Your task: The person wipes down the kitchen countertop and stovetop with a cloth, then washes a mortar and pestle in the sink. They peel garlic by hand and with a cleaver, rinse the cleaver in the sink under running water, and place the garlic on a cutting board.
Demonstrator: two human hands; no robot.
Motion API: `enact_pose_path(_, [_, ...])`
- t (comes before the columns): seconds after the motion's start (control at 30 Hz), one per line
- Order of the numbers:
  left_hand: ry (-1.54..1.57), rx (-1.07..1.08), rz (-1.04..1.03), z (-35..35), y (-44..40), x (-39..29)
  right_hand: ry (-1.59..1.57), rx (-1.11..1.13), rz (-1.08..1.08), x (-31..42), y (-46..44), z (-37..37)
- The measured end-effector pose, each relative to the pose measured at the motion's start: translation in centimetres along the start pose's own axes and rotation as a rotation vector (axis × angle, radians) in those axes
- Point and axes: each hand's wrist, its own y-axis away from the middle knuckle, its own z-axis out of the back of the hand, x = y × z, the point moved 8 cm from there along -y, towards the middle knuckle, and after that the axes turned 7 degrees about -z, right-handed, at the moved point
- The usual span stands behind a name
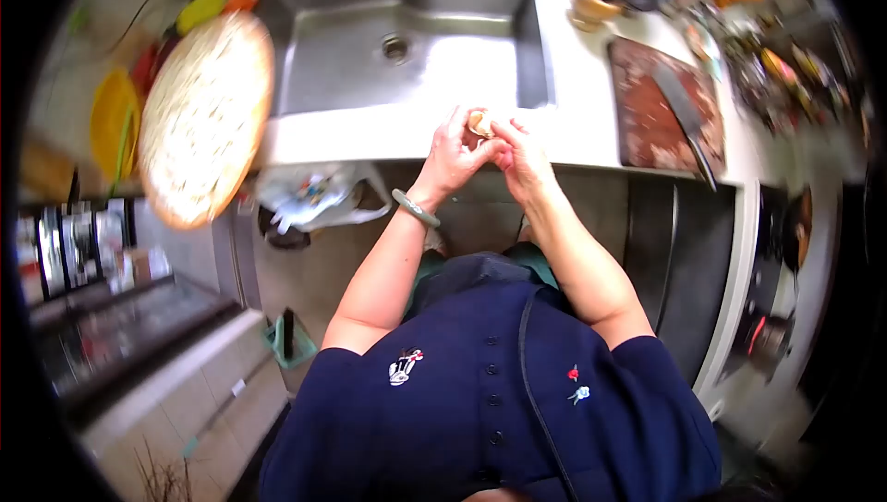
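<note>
A small pale-tan lump that looks like garlic (479, 122) is at the fingertips of both hands, above the counter's front edge. My left hand (453, 155) has its thumb and fingers closed around it from the left, with a bangle on that wrist. From the other side, my right hand (525, 162) pinches at the same piece, fingers bent against it. The fingers partly cover the lump, so its full shape is hidden.
The steel sink (337, 86) lies just beyond the hands. On the right, a knife (682, 109) rests on a brown cutting board (637, 100), its handle past the counter edge. A large round tray (208, 114) stands left; a plastic bag (323, 197) hangs below the counter.
</note>
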Motion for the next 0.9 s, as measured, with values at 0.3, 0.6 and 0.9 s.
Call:
enact_pose_path(0.3, [-0.124, 0.304, -0.186, -23.8, -6.4, -3.0, 0.327, -0.305, 0.404, 16.7, 5.6, 16.0])
enact_pose_path(0.6, [-0.269, 0.012, -0.094, -38.4, -10.6, 1.7, 0.835, -0.615, 0.617, 26.1, 4.1, 29.4])
enact_pose_path(0.9, [0.506, 0.027, 0.517, -40.3, -10.2, 10.4, 0.755, -0.256, 0.532, 25.2, -0.5, 34.2])
